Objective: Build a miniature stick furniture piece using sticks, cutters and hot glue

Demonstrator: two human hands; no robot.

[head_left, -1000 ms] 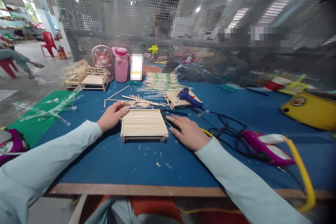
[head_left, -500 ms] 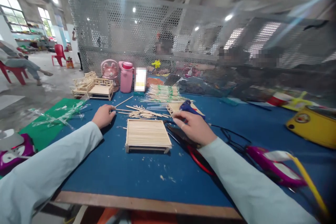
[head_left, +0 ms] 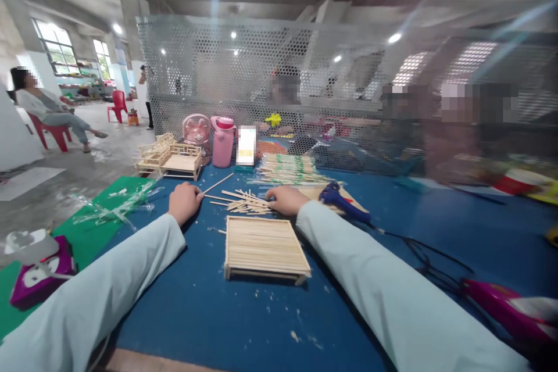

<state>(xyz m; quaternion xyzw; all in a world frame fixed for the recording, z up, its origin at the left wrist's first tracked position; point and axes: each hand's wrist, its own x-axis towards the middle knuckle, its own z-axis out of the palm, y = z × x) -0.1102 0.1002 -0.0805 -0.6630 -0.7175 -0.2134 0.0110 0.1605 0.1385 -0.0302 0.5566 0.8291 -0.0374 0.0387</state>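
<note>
My left hand [head_left: 185,204] is closed, with one thin wooden stick [head_left: 219,183] pointing out from its fingertips toward the back right. Between my hands lies a loose pile of wooden sticks [head_left: 244,202]. At the right end of that pile is my right hand [head_left: 285,201], fingers drawn together and touching the sticks; what they pinch is hidden. A small slatted stick platform [head_left: 265,246] on short legs stands just in front of the pile. Behind my right wrist, a blue glue gun [head_left: 337,197] rests on a light wooden panel [head_left: 358,204].
Bundled sticks in plastic [head_left: 288,168] lie behind the pile. A pink bottle [head_left: 222,148], a lit phone [head_left: 246,146] and finished stick furniture [head_left: 181,164] stand at the back left, before a perforated metal screen [head_left: 196,52]. Purple power strips [head_left: 501,302] and cables lie at the sides.
My right hand has moved left from beside the glue gun to the stick pile. Its arm now covers the red-handled tool seen earlier. My left hand stays by its stick; the view has shifted.
</note>
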